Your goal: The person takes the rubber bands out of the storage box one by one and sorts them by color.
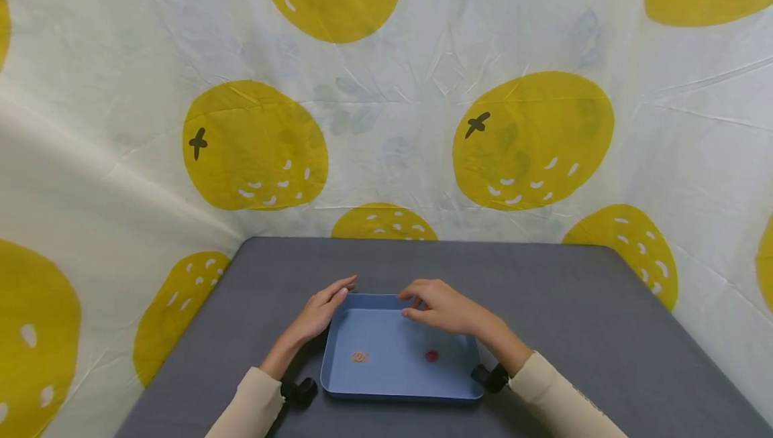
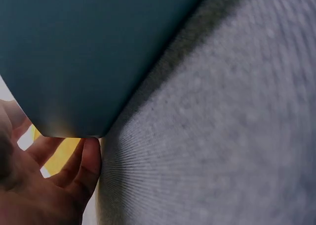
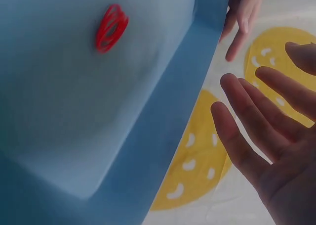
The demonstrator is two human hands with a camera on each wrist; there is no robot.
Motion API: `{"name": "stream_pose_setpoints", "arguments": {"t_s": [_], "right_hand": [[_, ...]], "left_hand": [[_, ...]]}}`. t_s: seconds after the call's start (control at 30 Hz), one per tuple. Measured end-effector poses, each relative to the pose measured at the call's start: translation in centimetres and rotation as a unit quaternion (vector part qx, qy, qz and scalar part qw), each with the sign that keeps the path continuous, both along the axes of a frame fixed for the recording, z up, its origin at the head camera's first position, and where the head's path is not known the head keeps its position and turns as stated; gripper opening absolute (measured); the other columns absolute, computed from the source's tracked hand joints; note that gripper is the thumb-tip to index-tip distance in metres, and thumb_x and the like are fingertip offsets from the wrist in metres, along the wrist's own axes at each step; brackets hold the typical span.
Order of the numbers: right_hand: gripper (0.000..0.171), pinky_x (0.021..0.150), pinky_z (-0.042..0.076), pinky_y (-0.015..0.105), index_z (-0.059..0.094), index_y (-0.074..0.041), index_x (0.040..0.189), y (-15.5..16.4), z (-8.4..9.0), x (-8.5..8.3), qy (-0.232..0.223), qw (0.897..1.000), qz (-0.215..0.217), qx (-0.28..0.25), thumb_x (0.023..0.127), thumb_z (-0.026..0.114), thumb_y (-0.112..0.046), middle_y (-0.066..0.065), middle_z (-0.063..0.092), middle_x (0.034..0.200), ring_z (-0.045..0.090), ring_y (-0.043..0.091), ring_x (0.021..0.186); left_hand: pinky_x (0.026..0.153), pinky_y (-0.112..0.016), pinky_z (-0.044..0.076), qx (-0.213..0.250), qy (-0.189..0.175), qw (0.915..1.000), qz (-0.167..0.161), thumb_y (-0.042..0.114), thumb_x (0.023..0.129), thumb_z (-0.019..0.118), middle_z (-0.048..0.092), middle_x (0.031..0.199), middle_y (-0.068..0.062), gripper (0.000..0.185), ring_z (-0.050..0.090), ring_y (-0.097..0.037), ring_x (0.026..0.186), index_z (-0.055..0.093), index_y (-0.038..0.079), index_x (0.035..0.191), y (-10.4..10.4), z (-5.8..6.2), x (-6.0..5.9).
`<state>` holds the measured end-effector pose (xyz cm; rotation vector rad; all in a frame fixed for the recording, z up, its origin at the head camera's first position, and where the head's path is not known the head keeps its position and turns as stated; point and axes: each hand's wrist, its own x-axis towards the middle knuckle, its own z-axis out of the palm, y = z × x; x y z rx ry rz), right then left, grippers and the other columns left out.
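Seen from the head camera, 2 hands meet at the far rim of a blue tray (image 1: 386, 394) set on a grey table (image 1: 574, 304). The left hand (image 1: 320, 314) lies along the tray's far left corner, fingers straight and relaxed, grasping nothing. The right hand (image 1: 443, 307) hovers over the far edge, its fingers loosely extended, their tips just above the rim; whether they touch it cannot be told. Nearer the person than both sets of fingers, an orange rubber band (image 1: 359, 357) and a red rubber band (image 1: 431, 355) lie on the tray floor, well apart from each other. Cream sleeves (image 1: 561, 394) cover both forearms. A cloth printed with yellow fruit (image 1: 531, 139) hangs behind the table.

From the left wrist, the tray's rounded corner (image 2: 74, 86) fills the upper left, with the left hand's fingers (image 2: 91, 160) just beneath it against the grey table cloth (image 2: 222, 136); the fingers look released.

From the right wrist, the right hand's fingers (image 3: 242, 136) are spread open beside the tray wall (image 3: 168, 126), apart from it. The red rubber band (image 3: 111, 28) lies flat on the tray floor, well away from those fingers. The left hand's fingers (image 3: 242, 17) show past the tray's corner.
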<state>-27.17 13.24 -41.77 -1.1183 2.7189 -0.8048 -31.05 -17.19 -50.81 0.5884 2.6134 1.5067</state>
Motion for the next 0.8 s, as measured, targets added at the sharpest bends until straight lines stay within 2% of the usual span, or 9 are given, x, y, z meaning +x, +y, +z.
{"name": "stream_pose_setpoints", "arguments": {"t_s": [0.2, 0.37, 0.5, 0.7, 0.8], "right_hand": [[0.033, 0.083, 0.06, 0.026, 0.071, -0.005, 0.128, -1.7, 0.0, 0.3, -0.011, 1.0, 0.015, 0.012, 0.103, 0.065, -0.025, 0.012, 0.071, 0.121, 0.071, 0.016, 0.097], [0.033, 0.083, 0.059, 0.024, 0.071, -0.005, 0.129, -3.2, -0.2, 0.1, -0.019, 0.999, 0.037, 0.015, 0.103, 0.065, -0.024, 0.012, 0.071, 0.124, 0.071, 0.015, 0.098], [0.033, 0.086, 0.058, 0.023, 0.071, -0.005, 0.129, -4.3, -0.6, -0.1, -0.037, 0.998, 0.052, 0.018, 0.104, 0.064, -0.024, 0.012, 0.072, 0.125, 0.071, 0.013, 0.099], [0.032, 0.087, 0.057, 0.022, 0.071, -0.005, 0.129, -5.3, -1.2, -0.4, -0.065, 0.996, 0.066, 0.014, 0.103, 0.064, -0.023, 0.011, 0.072, 0.128, 0.073, 0.013, 0.102], [0.031, 0.086, 0.057, 0.02, 0.072, -0.006, 0.128, -5.8, -1.4, -0.7, -0.079, 0.994, 0.071, 0.014, 0.103, 0.065, -0.024, 0.009, 0.073, 0.127, 0.072, 0.01, 0.102]], "left_hand": [[0.116, -0.06, 0.04, -0.014, -0.006, 0.9998, 0.014, 0.038, 0.112, 0.044, 0.061, 0.149, -0.007, 0.043, 0.053, -0.034, 0.141, 0.057, 0.022, 0.15, 0.0, -0.1, 0.0], [0.116, -0.059, 0.042, -0.026, -0.004, 0.9997, 0.005, 0.04, 0.111, 0.047, 0.058, 0.151, -0.005, 0.043, 0.053, -0.032, 0.142, 0.06, 0.021, 0.147, -0.2, -0.3, 0.1], [0.114, -0.06, 0.043, -0.033, -0.003, 0.9994, -0.005, 0.037, 0.111, 0.048, 0.058, 0.152, -0.007, 0.041, 0.054, -0.034, 0.141, 0.06, 0.022, 0.147, -0.4, -0.4, 0.1], [0.11, -0.061, 0.046, -0.017, -0.004, 0.9995, -0.026, 0.026, 0.112, 0.046, 0.059, 0.149, -0.013, 0.038, 0.056, -0.037, 0.137, 0.06, 0.016, 0.146, -0.3, -0.6, -0.1], [0.108, -0.06, 0.047, -0.012, 0.007, 0.9993, -0.034, 0.024, 0.112, 0.046, 0.061, 0.147, -0.014, 0.037, 0.058, -0.036, 0.135, 0.062, 0.014, 0.145, -0.3, -0.6, -0.5]]}}
